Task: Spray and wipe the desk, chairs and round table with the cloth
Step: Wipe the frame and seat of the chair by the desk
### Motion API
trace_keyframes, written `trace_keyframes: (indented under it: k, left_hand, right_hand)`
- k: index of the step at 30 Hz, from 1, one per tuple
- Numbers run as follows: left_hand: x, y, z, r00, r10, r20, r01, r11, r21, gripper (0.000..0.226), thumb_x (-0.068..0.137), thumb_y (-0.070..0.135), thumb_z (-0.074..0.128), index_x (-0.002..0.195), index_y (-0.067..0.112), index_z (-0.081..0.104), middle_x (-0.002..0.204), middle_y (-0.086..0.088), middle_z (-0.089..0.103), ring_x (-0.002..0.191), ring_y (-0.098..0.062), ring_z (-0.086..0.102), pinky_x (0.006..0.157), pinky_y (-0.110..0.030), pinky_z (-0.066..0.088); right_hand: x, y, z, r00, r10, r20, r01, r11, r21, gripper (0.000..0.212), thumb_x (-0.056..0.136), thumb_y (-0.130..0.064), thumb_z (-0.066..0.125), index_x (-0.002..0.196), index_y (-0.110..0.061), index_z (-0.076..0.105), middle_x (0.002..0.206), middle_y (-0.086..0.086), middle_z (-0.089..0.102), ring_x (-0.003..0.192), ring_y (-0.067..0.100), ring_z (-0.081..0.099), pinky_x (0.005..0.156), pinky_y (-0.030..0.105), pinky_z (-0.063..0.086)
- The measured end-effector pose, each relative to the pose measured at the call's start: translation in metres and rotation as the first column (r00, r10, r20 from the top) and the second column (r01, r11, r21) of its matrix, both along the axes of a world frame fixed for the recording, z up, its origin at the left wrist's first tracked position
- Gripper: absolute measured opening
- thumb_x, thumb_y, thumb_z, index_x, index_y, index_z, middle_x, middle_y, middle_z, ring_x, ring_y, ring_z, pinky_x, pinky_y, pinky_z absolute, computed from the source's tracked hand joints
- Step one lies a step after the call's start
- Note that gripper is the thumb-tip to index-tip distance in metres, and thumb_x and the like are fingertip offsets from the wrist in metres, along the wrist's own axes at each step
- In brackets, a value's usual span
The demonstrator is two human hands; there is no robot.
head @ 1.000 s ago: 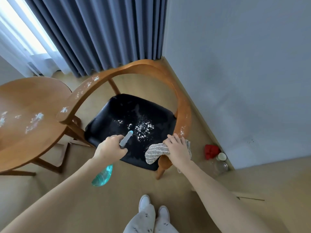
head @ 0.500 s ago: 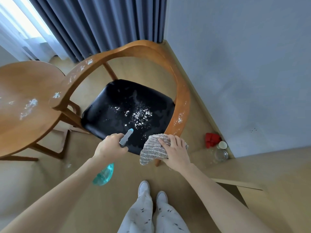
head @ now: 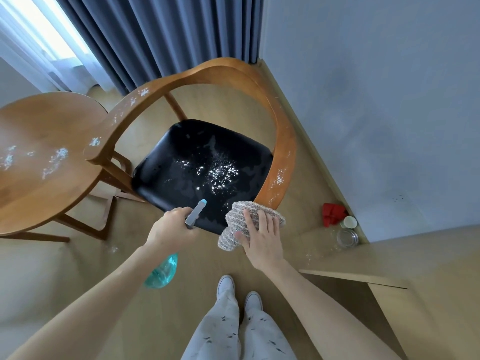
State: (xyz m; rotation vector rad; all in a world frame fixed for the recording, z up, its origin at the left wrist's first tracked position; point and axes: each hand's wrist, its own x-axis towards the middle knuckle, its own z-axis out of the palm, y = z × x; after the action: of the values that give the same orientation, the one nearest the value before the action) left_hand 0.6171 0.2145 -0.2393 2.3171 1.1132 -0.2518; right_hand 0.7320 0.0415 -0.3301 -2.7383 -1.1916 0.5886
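**Cloth moving onto the right armrest end**

The round surface (head: 39, 162), smooth wood flecked with foam, is sitting left of the left hand (head: 170, 229), which is gripping the teal spray bottle (head: 162, 272). Ahead of it, the chair (head: 197, 172) is showing its glossy black seat. The right hand (head: 262, 237), fingers spread flat, is pressing the ribbed cloth (head: 242, 215), shifted up from the seat edge onto the armrest tip. A red item (head: 332, 213) is lying farther right.
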Motion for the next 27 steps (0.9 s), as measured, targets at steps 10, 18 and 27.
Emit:
trace_keyframes:
  k: [10,18,27]
  left_hand:
    - [0.009,-0.003,-0.026,0.999,-0.048,-0.015,0.048,0.999,-0.024,0.005,0.079,0.014,0.055,0.083,0.012,0.057,0.081,-0.001,0.058,0.074,-0.026,0.054,0.064,-0.033,0.044]
    - [0.031,0.010,-0.033,0.997,-0.079,0.012,0.080,0.996,-0.046,0.016,0.077,0.012,0.056,0.092,0.015,0.061,0.089,-0.001,0.060,0.078,-0.024,0.057,0.064,-0.033,0.044]
    - [0.051,0.030,-0.047,0.996,-0.082,0.046,0.085,0.993,-0.077,0.015,0.077,0.013,0.058,0.092,0.012,0.060,0.089,-0.002,0.060,0.078,-0.027,0.059,0.068,-0.040,0.051]
  right_hand:
    - [-0.021,0.025,-0.035,0.950,-0.303,0.073,0.293,0.948,0.127,0.069,0.098,-0.058,0.010,0.147,-0.017,0.036,0.152,0.017,0.031,0.140,0.033,0.023,0.109,0.055,0.025]
    - [-0.014,0.038,-0.049,0.909,-0.402,0.112,0.378,0.907,0.189,0.063,0.093,-0.055,0.035,0.146,-0.019,0.038,0.152,0.016,0.031,0.140,0.032,0.027,0.108,0.056,0.030]
    - [0.009,0.047,-0.048,0.891,-0.433,0.134,0.409,0.896,0.171,0.063,0.092,-0.054,0.033,0.145,-0.022,0.039,0.151,0.014,0.033,0.139,0.033,0.032,0.105,0.057,0.033]
